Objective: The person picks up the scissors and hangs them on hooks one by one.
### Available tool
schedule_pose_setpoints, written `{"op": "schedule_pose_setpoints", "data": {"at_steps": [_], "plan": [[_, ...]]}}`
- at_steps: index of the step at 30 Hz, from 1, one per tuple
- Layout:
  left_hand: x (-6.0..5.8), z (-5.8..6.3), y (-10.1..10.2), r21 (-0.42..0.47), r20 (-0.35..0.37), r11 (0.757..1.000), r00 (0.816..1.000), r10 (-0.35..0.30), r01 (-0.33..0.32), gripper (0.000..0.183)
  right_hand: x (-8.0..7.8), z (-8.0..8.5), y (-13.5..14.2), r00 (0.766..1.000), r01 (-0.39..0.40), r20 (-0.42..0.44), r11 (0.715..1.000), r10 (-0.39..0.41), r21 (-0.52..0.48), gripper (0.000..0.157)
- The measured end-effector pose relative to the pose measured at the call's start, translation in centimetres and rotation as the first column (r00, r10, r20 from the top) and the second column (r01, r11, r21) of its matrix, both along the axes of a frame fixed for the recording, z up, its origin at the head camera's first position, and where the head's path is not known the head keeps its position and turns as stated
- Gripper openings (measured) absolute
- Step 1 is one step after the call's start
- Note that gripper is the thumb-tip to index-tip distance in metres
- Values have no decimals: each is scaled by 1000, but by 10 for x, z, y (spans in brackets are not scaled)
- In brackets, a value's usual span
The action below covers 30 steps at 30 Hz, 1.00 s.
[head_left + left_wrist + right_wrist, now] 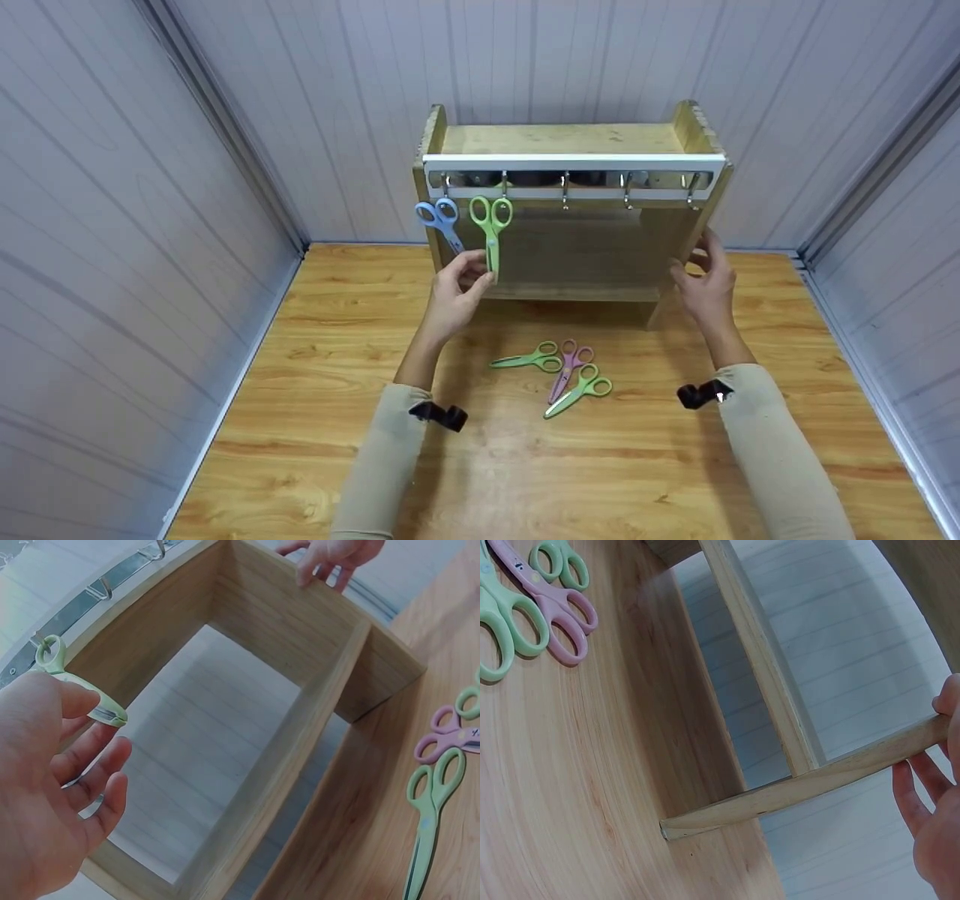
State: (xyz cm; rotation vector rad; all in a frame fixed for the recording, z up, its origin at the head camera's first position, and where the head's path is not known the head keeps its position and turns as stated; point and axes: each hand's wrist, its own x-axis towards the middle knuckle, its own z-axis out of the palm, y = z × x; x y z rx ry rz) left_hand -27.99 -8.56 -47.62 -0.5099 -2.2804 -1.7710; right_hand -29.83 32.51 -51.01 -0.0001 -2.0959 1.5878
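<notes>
My left hand pinches a pair of green scissors by the blade end, handles upward. One finger loop of these scissors is at the second hook from the left on a white-edged hook rail. Blue scissors hang at the leftmost hook, just left of them. The rail runs along the front top of a small wooden shelf. My right hand grips the shelf's right side panel, thumb on one face and fingers on the other.
Before the shelf, on the wood-grain surface, lie pink scissors between two green pairs, the left green scissors and the front green scissors. Three bare hooks are on the rail's right. Pale panel walls stand behind and at both sides.
</notes>
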Motion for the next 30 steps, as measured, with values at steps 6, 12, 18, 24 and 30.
{"op": "schedule_pose_setpoints", "data": {"at_steps": [6, 12, 18, 24, 30], "plan": [[-1, 0, 2, 0, 17, 1000, 1000, -13, 13, 34, 1, 0, -1, 1000, -7, -11, 1000, 7, -15, 70], [-4, -1, 4, -1, 19, 999, 999, -33, 34, 37, 0, 0, -1, 1000, -4, -10, 1000, 4, -2, 70], [-5, -2, 7, -5, 12, 999, 999, -46, 46, 41, 0, 0, 0, 1000, -10, 2, 1000, 10, 9, 71], [-5, -1, 9, -21, 12, 997, 998, -69, 69, 47, 0, 0, -1, 1000, -17, -22, 1000, 17, -9, 70], [-4, -1, 9, -11, 21, 996, 996, -85, 85, 49, 0, 1, -1, 1000, -9, -12, 1000, 9, 3, 70]]}}
